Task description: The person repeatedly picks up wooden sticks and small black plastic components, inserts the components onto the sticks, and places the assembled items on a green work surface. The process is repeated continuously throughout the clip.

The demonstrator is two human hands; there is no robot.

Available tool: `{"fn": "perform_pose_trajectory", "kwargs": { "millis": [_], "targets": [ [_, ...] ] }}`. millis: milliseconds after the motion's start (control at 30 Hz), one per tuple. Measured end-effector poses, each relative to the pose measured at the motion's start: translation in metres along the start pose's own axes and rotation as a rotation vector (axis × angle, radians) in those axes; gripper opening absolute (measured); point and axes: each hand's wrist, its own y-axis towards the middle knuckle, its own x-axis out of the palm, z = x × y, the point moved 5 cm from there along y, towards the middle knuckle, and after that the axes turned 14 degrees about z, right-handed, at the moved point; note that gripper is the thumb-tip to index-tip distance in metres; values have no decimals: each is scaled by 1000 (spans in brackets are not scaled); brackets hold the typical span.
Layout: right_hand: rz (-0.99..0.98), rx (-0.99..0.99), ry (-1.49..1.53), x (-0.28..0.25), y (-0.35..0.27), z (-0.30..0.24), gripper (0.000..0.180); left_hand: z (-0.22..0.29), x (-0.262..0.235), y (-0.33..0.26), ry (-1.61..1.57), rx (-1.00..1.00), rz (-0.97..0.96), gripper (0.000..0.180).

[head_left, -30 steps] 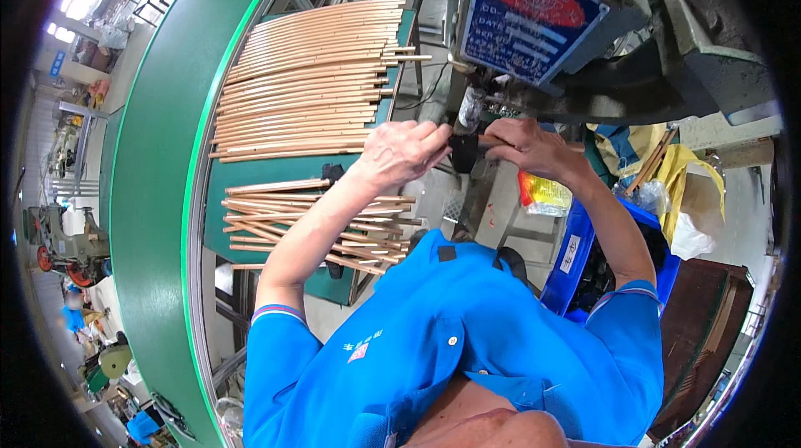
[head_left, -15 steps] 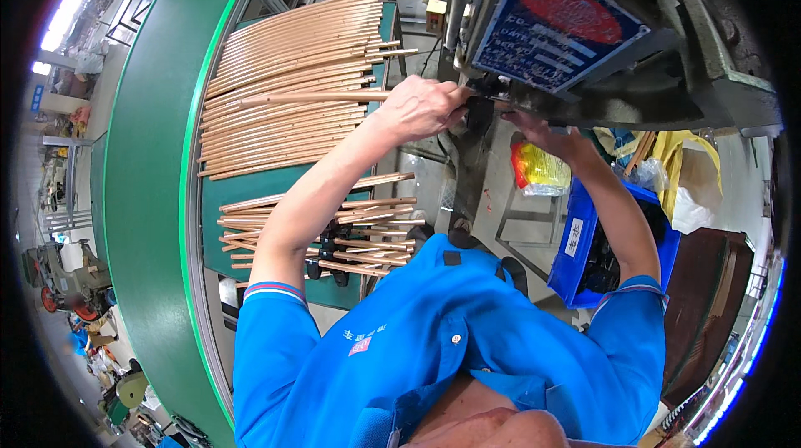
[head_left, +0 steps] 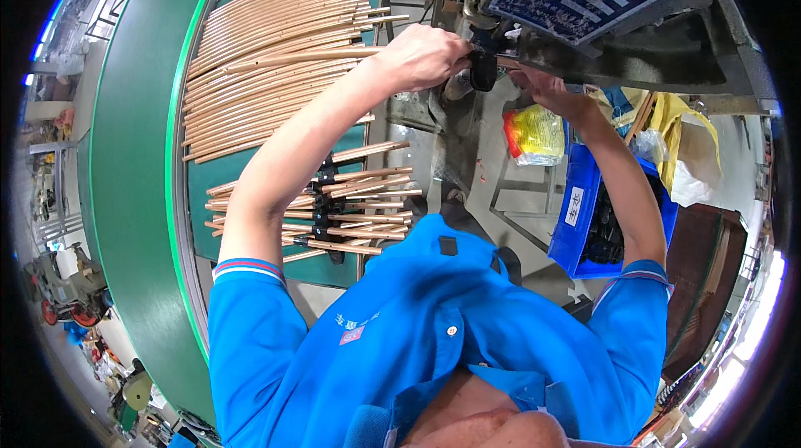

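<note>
My left hand (head_left: 421, 57) is closed around a slender wooden rod (head_left: 313, 55), which reaches left over the other rods. Just right of that fist, a black part (head_left: 482, 69) sits in line with the rod, under the machine. A short wooden piece (head_left: 506, 62) shows beyond the black part; whether it belongs to the same rod is unclear. My right hand (head_left: 546, 89) is beside this piece, below the machine. Its fingertips are shaded, so their grip cannot be made out.
Rows of wooden rods (head_left: 284, 6) lie on a green table, with rods bearing black parts (head_left: 334, 218) nearer me. A heavy machine (head_left: 642, 56) overhangs at upper right. A blue bin (head_left: 567, 235) of black parts stands right; a green conveyor (head_left: 125, 198) runs left.
The whole view has shifted, so table, bin and machine sit higher in the picture. Both hands stay at the machine, and the black part beside my left fist shows more clearly.
</note>
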Motion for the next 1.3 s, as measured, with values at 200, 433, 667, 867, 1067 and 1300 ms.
{"fn": "perform_pose_trajectory", "kwargs": {
  "millis": [200,433,667,867,1067,1300],
  "targets": [
    [116,603,699,14,0,-8,44,0,-1,0,61,4,6,23],
    [-322,980,1975,38,8,-7,43,0,2,-6,98,41,24,24],
    [73,1039,1790,15,-7,-8,27,10,15,-7,73,37,-99,20],
    [-69,1048,1783,-23,9,14,17,33,50,-62,-38,32,70,21],
    [-158,-51,107,-16,4,3,52,30,-22,-18,290,158,225,27],
    [-128,-23,-268,1,-2,-4,60,12,-5,-7,171,61,102,34]
  ]
}}
